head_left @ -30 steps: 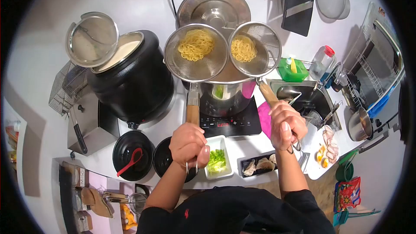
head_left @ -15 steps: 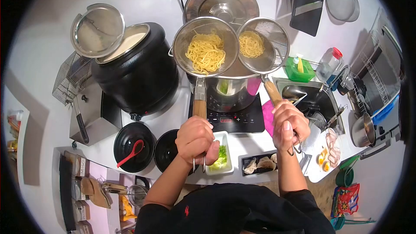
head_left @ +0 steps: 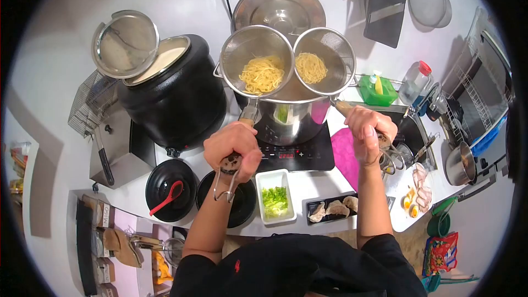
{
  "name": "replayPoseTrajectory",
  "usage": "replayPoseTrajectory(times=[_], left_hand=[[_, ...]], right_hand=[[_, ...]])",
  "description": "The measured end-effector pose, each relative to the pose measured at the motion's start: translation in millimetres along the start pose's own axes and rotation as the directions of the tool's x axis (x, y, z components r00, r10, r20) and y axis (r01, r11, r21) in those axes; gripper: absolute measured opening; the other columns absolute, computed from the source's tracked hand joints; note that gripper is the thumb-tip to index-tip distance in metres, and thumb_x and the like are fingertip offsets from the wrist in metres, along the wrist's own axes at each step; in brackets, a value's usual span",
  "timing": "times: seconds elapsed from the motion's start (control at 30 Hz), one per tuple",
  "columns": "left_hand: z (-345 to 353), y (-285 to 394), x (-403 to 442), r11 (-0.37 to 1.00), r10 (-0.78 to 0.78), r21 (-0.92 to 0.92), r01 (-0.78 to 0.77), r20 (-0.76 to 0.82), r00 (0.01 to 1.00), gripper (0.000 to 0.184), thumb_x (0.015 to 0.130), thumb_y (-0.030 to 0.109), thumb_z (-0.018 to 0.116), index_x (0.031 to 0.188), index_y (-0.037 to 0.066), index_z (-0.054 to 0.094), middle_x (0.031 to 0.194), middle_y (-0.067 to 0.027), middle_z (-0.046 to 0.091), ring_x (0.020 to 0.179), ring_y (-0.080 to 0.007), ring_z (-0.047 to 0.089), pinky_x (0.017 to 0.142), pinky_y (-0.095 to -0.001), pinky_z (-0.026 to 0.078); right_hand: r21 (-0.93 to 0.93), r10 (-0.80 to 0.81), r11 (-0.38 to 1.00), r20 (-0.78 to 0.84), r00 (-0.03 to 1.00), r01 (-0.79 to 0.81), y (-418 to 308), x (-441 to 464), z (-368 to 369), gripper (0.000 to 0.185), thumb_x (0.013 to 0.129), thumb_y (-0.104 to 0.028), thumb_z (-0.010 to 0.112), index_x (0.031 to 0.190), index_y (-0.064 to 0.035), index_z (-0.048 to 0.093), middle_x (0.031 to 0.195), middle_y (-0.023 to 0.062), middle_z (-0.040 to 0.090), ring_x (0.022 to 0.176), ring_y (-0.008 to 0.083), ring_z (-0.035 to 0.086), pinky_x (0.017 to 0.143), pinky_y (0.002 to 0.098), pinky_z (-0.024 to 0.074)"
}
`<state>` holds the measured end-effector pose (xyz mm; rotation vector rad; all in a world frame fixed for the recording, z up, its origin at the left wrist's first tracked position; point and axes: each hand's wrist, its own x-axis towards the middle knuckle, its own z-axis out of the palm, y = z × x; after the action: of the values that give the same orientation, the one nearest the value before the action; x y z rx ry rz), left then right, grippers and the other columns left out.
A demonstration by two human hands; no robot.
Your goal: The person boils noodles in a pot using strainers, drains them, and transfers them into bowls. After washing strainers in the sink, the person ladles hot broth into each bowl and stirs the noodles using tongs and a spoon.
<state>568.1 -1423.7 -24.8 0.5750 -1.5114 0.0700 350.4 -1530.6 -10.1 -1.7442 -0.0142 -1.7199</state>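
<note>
My left hand [head_left: 234, 150] is wrapped round the wooden handle of a mesh strainer [head_left: 257, 44] that holds yellow noodles [head_left: 262, 75]. In my right hand [head_left: 367, 129] is the handle of a second, smaller strainer [head_left: 338, 49] with a smaller heap of noodles [head_left: 311, 67]. Both strainers are side by side over a steel pot [head_left: 286, 124], their rims close together at the middle. The pot stands on a black induction cooker [head_left: 308, 159] with a lit red display. Steel rings at the handle ends stick out below both hands.
A large black soup pot [head_left: 170, 99] stands left, near black bowls [head_left: 165, 206], one with a red spoon [head_left: 168, 197]. In front are chopped greens [head_left: 274, 202] and a dumpling tray [head_left: 330, 219]. A sink [head_left: 410, 126] and a plate of meat and eggs [head_left: 404, 223] are right.
Both hands have turned, and the handle ends now point outward and up toward the camera. The strainers have tilted, and the noodles have shifted lower in the left one.
</note>
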Motion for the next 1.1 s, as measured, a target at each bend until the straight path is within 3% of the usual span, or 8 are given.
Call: replayPoseTrajectory(times=[0.2,0.37,0.57,0.6,0.77,0.93,1.03,1.1], left_hand=[[8,-12,59,0.973,-0.157,-0.222,0.070,-0.404,0.901,0.029,0.082,0.002,0.048,0.057,0.005,0.035,0.047,-0.0005,0.037,0.043,-0.0089,0.039,0.047,-0.0273,0.040],[2,10,113,0.960,0.006,-0.252,-0.120,-0.412,0.911,0.029,0.084,0.004,0.040,0.059,0.013,0.030,0.045,0.0032,0.028,0.034,-0.0068,0.020,0.043,-0.0276,0.034],[17,-26,98,0.968,-0.243,-0.179,0.178,-0.477,0.845,0.030,0.081,-0.003,0.045,0.057,0.010,0.032,0.046,0.0023,0.030,0.036,-0.0072,0.028,0.043,-0.0268,0.034],[18,-22,99,0.967,-0.240,-0.196,0.163,-0.489,0.839,0.030,0.081,-0.003,0.046,0.057,0.009,0.031,0.046,0.0022,0.030,0.037,-0.0069,0.029,0.044,-0.0266,0.036],[4,0,118,0.951,-0.045,-0.292,-0.106,-0.468,0.883,0.030,0.080,-0.003,0.047,0.058,0.008,0.030,0.044,0.0015,0.032,0.037,-0.0065,0.029,0.046,-0.0269,0.039],[15,-28,96,0.954,-0.225,-0.285,0.092,-0.483,0.846,0.027,0.080,-0.002,0.048,0.060,0.009,0.034,0.047,0.0010,0.037,0.038,-0.0071,0.031,0.045,-0.0264,0.039],[14,-20,110,0.961,-0.249,-0.245,0.128,-0.570,0.783,0.027,0.081,-0.003,0.048,0.061,0.009,0.034,0.047,0.0015,0.036,0.038,-0.0069,0.031,0.044,-0.0261,0.038],[5,-6,116,0.958,-0.087,-0.278,-0.073,-0.522,0.848,0.028,0.081,-0.001,0.049,0.060,0.009,0.034,0.046,0.0013,0.034,0.038,-0.0070,0.031,0.043,-0.0261,0.035]], right_hand=[[-0.144,-0.076,0.988,-0.137,0.988,0.056,11,24,10,0.032,0.080,-0.010,0.056,0.058,-0.0050,0.034,0.051,0.0028,0.040,0.045,0.0108,0.036,0.045,0.0266,0.0330],[0.213,-0.255,0.937,-0.128,0.959,0.277,-28,72,28,0.028,0.081,-0.003,0.051,0.057,-0.0038,0.035,0.052,0.0044,0.043,0.047,0.0105,0.039,0.046,0.0251,0.0335],[-0.231,0.022,0.970,-0.237,0.971,-0.079,21,60,32,0.026,0.082,-0.002,0.046,0.059,-0.0057,0.033,0.049,0.0022,0.037,0.041,0.0101,0.035,0.041,0.0263,0.0307],[-0.044,0.118,0.990,-0.265,0.957,-0.134,17,61,33,0.026,0.081,-0.003,0.048,0.059,-0.0056,0.033,0.049,0.0025,0.037,0.041,0.0099,0.035,0.041,0.0263,0.0306],[0.001,-0.204,0.978,-0.152,0.967,0.206,-12,77,34,0.024,0.080,0.000,0.044,0.060,-0.0056,0.033,0.049,0.0010,0.032,0.042,0.0095,0.029,0.042,0.0279,0.0302],[-0.156,0.022,0.986,-0.251,0.968,-0.063,13,67,37,0.031,0.082,-0.001,0.047,0.055,-0.0053,0.031,0.050,0.0012,0.034,0.042,0.0102,0.036,0.042,0.0270,0.0319],[-0.302,-0.104,0.952,-0.195,0.975,0.041,5,73,34,0.029,0.081,-0.002,0.047,0.057,-0.0050,0.032,0.050,0.0016,0.034,0.041,0.0099,0.034,0.042,0.0271,0.0315],[-0.097,-0.096,0.992,-0.213,0.972,0.077,-11,79,36,0.025,0.080,-0.002,0.046,0.059,-0.0049,0.033,0.050,0.0016,0.034,0.041,0.0092,0.033,0.041,0.0267,0.0307]])
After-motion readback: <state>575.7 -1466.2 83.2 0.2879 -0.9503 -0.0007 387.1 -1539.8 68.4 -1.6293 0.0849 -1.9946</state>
